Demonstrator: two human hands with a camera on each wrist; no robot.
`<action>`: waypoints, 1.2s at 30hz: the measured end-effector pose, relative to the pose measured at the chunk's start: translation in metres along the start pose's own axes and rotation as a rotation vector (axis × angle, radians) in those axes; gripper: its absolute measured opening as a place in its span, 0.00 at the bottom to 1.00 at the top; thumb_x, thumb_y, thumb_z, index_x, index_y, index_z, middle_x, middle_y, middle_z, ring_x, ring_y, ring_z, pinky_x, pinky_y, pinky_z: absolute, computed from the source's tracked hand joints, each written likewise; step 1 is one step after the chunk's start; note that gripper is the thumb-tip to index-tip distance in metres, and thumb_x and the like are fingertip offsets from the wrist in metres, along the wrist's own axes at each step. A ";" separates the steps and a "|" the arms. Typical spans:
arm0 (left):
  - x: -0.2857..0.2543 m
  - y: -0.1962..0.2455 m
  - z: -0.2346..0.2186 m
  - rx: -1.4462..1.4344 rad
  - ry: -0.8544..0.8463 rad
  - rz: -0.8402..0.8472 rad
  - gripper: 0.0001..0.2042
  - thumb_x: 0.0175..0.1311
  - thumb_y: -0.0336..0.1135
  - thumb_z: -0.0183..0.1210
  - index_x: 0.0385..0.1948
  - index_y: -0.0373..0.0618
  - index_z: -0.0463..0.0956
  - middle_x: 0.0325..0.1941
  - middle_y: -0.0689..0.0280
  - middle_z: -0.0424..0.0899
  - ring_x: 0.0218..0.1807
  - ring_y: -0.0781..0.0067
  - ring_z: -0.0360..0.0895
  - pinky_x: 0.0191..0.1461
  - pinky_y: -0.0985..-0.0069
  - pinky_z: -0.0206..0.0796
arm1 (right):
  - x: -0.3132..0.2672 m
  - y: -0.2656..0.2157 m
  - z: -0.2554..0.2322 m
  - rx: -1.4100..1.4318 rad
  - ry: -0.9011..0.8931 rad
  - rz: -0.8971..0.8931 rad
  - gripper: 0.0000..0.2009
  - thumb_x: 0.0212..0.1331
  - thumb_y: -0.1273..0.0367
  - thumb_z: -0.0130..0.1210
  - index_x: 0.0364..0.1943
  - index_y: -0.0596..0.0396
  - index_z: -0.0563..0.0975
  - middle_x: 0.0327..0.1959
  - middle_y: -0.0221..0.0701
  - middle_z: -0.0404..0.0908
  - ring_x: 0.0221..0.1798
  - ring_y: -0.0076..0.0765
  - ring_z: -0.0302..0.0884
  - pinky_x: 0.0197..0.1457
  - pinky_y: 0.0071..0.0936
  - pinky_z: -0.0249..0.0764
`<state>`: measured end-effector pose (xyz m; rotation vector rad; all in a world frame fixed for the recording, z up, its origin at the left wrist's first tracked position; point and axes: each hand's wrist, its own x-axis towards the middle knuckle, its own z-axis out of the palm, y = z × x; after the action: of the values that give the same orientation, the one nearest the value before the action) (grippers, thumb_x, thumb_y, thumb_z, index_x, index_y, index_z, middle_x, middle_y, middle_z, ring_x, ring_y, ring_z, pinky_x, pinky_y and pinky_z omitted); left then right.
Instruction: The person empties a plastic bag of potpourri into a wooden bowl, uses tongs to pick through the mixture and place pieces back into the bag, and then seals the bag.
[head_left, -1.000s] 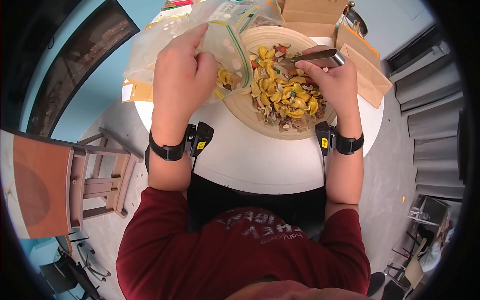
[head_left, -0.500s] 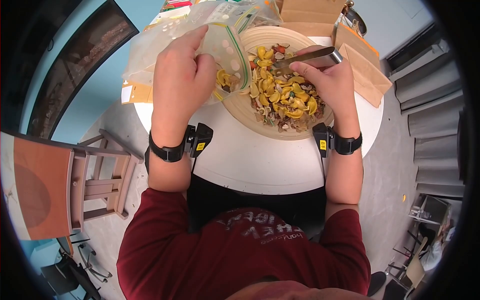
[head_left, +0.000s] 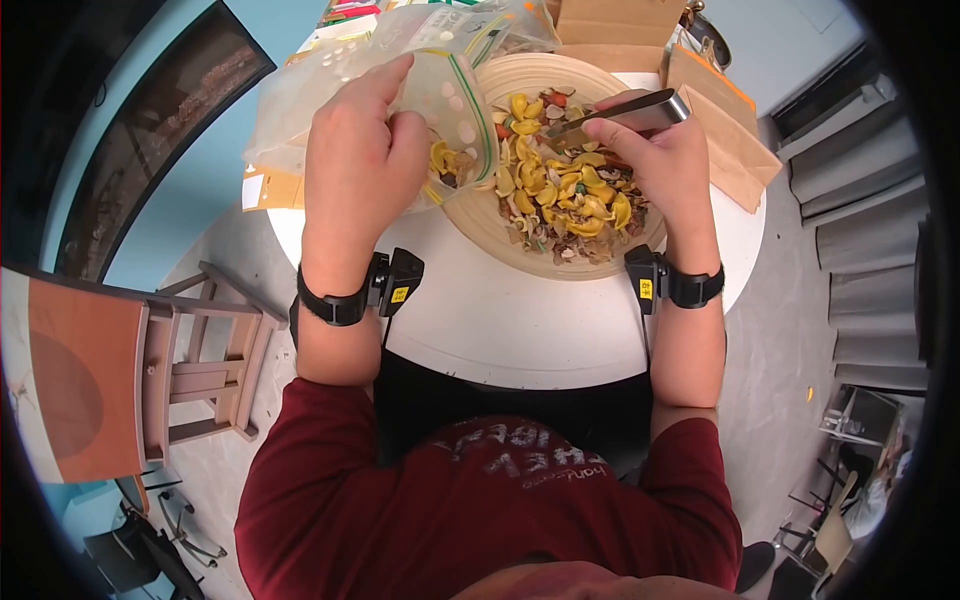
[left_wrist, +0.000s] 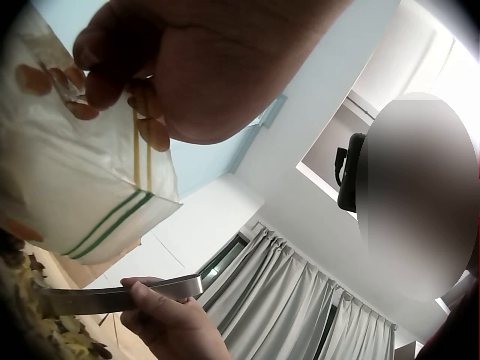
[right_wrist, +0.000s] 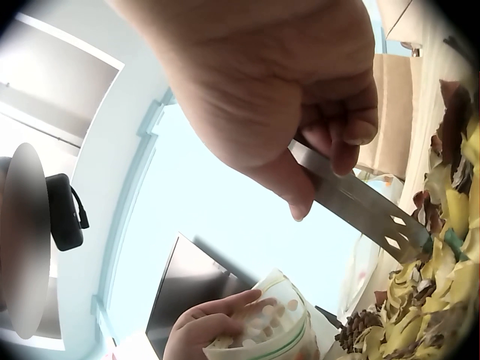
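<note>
My left hand (head_left: 365, 150) grips a clear zip bag (head_left: 470, 125) printed with pale dots, its mouth with green and yellow seal lines turned toward the bowl. Some yellow dried pieces (head_left: 448, 160) lie inside the bag. My right hand (head_left: 672, 165) holds metal tongs (head_left: 655, 112) between thumb and fingers; in the right wrist view their slotted end (right_wrist: 397, 232) reaches down to the dried pieces (right_wrist: 405, 300). The broad pale bowl (head_left: 485, 235) holds a heap of potpourri (head_left: 575, 195), with yellow curled pieces, brown flakes and some red bits. A pinecone (right_wrist: 360, 330) shows at the heap's edge.
Brown paper bags (head_left: 735, 150) stand right of the bowl, with more brown paper (head_left: 615, 35) behind it. Another clear bag (head_left: 430, 30) lies at the back left of the white round table (head_left: 520, 330). A wooden chair (head_left: 215, 360) stands left on the floor.
My right hand and the tongs have shifted slightly left, their tips moving further over the heap toward the bag. My left hand and the zip bag have stayed nearly still.
</note>
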<state>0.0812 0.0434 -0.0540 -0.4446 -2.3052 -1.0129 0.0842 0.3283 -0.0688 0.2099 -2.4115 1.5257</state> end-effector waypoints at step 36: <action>0.000 0.004 -0.001 -0.028 -0.073 0.023 0.21 0.58 0.25 0.53 0.54 0.30 0.81 0.44 0.42 0.86 0.45 0.41 0.84 0.53 0.57 0.76 | -0.001 -0.005 -0.010 0.088 0.070 0.037 0.08 0.56 0.71 0.72 0.35 0.62 0.86 0.29 0.30 0.89 0.30 0.21 0.82 0.35 0.22 0.77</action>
<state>0.0838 0.0455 -0.0510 -0.5263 -2.3474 -1.0342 0.0880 0.3353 -0.0610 0.1283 -2.3095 1.6294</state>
